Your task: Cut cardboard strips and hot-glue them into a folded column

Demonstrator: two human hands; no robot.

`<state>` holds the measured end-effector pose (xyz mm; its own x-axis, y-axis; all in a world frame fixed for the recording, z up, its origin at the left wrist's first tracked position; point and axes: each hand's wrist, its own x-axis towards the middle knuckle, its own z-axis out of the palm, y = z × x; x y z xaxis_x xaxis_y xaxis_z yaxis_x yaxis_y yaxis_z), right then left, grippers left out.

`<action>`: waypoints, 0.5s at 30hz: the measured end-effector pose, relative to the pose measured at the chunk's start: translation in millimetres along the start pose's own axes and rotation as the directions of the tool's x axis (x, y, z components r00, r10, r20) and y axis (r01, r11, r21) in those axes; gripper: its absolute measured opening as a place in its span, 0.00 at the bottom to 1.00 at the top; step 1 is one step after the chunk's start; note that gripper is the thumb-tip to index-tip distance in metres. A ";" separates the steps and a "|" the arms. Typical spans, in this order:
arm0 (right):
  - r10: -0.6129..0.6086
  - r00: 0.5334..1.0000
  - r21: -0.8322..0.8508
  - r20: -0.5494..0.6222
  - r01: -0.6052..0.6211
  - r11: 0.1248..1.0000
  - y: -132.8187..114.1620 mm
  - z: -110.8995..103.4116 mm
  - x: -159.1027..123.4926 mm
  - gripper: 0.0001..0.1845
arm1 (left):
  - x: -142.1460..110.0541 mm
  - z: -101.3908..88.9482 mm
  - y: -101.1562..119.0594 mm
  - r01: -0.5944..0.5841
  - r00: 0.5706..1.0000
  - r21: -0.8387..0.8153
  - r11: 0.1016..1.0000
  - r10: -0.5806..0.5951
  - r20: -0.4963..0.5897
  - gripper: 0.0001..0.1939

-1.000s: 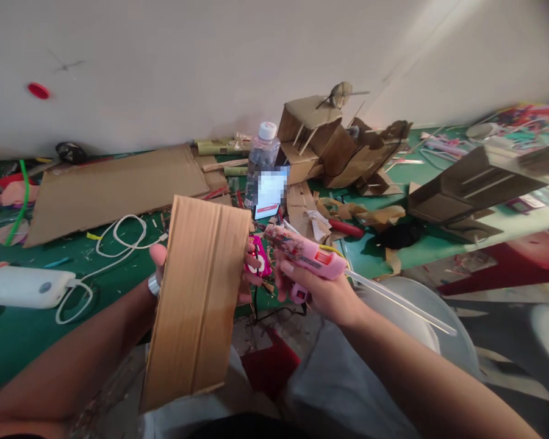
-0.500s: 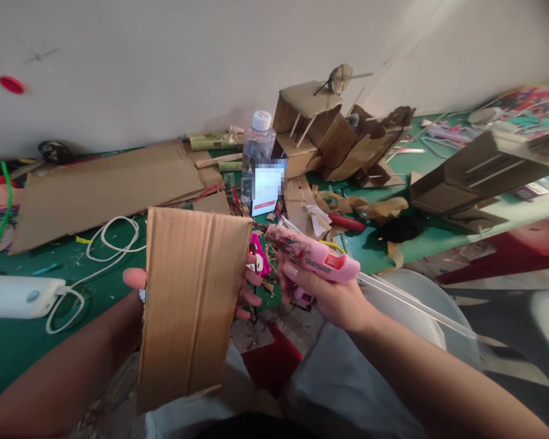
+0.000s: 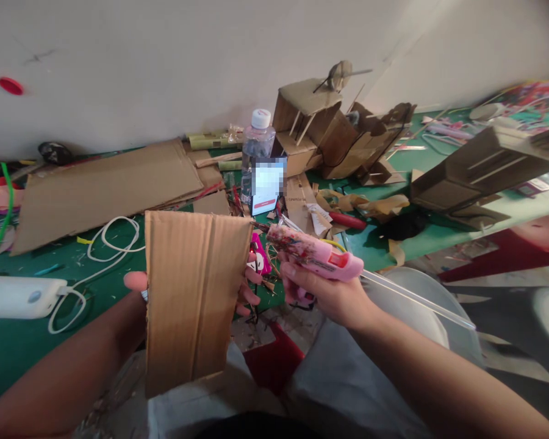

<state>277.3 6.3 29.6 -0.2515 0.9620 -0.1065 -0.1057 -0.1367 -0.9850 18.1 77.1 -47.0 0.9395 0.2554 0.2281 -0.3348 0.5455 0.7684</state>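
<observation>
My left hand [image 3: 247,289] grips a creased rectangular piece of cardboard [image 3: 190,305] from behind. The thumb shows at its left edge and the fingertips at its right; the palm is hidden. My right hand [image 3: 320,289] is wrapped round a pink hot glue gun [image 3: 315,253] with a stained front end. A long clear glue stick [image 3: 416,299] sticks out of the gun's back. The nozzle is at the cardboard's upper right corner; whether it touches, I cannot tell. Behind the cardboard's right edge lies a bright pink power socket [image 3: 260,255] with a small red light.
A phone [image 3: 266,198] leans against a water bottle [image 3: 258,137]. Cardboard structures [image 3: 304,100] stand at the back and another cardboard structure [image 3: 476,171] at the right. A large cardboard sheet [image 3: 105,189] lies left. A white power bank [image 3: 22,297] with a cable [image 3: 110,262] sits at the left edge.
The cardboard's lower edge has tilted up and shifted slightly right. The glue gun has moved a little right, its nozzle staying by the upper right corner. Both grips are unchanged.
</observation>
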 end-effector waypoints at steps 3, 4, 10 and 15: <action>-0.002 1.000 0.023 0.008 0.002 1.000 1.2 -0.5 -0.1 0.28 | 0.5 4.0 0.8 -0.013 1.000 -0.024 1.000 0.013 -0.016 0.67; -0.001 1.000 0.027 0.006 0.001 1.000 1.6 -0.7 -0.2 0.28 | 0.3 3.7 -0.5 -0.025 1.000 -0.045 0.999 0.024 -0.009 0.67; 0.026 0.999 -0.003 -0.029 -0.026 1.000 5.3 -3.2 -1.5 0.32 | -3.7 -7.6 -17.1 -0.082 0.992 -0.133 0.988 0.094 0.086 0.71; 0.027 0.999 -0.037 -0.031 -0.028 0.999 6.2 -4.3 -2.2 0.32 | -6.4 -8.8 -22.2 -0.100 0.989 -0.179 0.979 0.117 0.088 0.71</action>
<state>281.4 4.3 23.2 -0.2244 0.9648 -0.1373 -0.0632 -0.1550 -0.9859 19.0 70.4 -70.8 0.8967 0.2459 0.3681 -0.4341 0.6515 0.6222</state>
